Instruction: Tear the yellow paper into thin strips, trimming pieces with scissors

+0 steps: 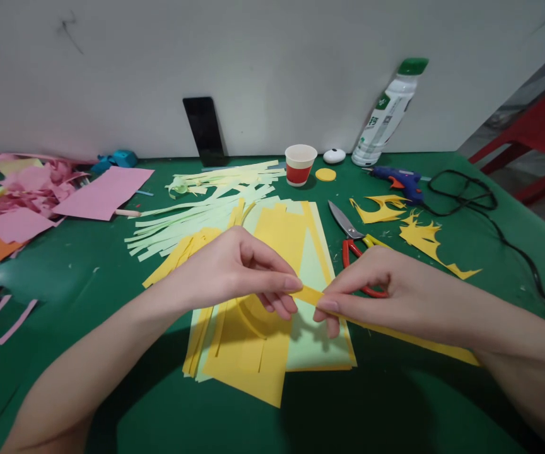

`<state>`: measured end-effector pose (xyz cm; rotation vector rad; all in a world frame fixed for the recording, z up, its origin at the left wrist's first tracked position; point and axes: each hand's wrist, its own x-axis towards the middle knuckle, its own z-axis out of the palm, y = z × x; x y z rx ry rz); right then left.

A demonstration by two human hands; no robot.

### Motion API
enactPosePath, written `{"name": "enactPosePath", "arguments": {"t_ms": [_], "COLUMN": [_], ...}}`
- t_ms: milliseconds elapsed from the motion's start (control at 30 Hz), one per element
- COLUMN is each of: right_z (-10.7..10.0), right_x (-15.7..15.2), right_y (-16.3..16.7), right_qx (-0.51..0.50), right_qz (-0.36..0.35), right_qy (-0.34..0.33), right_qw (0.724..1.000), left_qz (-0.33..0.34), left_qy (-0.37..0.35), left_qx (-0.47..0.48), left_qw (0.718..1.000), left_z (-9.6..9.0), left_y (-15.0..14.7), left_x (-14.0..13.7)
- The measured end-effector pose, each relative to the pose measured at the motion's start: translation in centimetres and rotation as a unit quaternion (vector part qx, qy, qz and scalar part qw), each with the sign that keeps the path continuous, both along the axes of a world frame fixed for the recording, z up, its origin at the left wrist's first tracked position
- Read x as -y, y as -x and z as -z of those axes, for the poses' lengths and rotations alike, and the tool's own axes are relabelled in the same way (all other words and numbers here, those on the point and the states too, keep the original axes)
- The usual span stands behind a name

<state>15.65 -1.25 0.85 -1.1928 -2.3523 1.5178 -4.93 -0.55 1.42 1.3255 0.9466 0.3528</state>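
Between my two hands stretches a yellow paper strip (311, 296), held above the table. My left hand (248, 277) pinches its left end between thumb and fingers. A short way along, my right hand (371, 287) pinches the same strip, and its long tail runs out to the right under my wrist. Below lie yellow paper sheets (253, 353) and pale green sheets (317, 347), with cut yellow strips on them. Red-handled scissors (345, 224) rest just beyond my right hand, which partly hides their handles.
Pale green strips (173, 221) spread behind my left hand. Along the wall stand a phone (204, 129), a paper cup (299, 167) and a leaning bottle (388, 113). At right lie a glue gun (400, 180) with its cord and yellow scraps (424, 239). Pink paper (106, 192) is piled left.
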Motion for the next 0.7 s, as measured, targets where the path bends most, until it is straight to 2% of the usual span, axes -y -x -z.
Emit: {"name": "enactPosePath", "arguments": {"t_ms": [100,200,300,467,700], "right_z": [-0.3,-0.6,-0.5,0.4,1.5], "right_x": [0.1,0.3,0.5,0.7,1.3], "right_y": [-0.1,0.0,0.1,0.3,1.1], "right_qx": [0.01,0.033,0.048,0.049,0.121], "right_qz": [0.0,0.012,0.022,0.02,0.017], "right_qy": [-0.017,-0.031,-0.061,-0.148,-0.28], "right_qw": [1.0,0.999,0.997,0.988,0.952], "left_qz": [-0.006,-0.04,-0.026,-0.013,-0.014], "left_qy": [-0.02,-0.111,-0.186,-0.286,-0.402], "left_qx": [-0.002,-0.013,-0.039,-0.053,-0.071], "left_qw": [1.0,0.993,0.981,0.957,0.913], "left_z": [0.2,0.4,0.6,1.0,2.2], "left_y": [0.1,-0.2,-0.8,-1.8,-1.7], "left_x": [0.0,0.1,0.6,1.4,1.8]}}
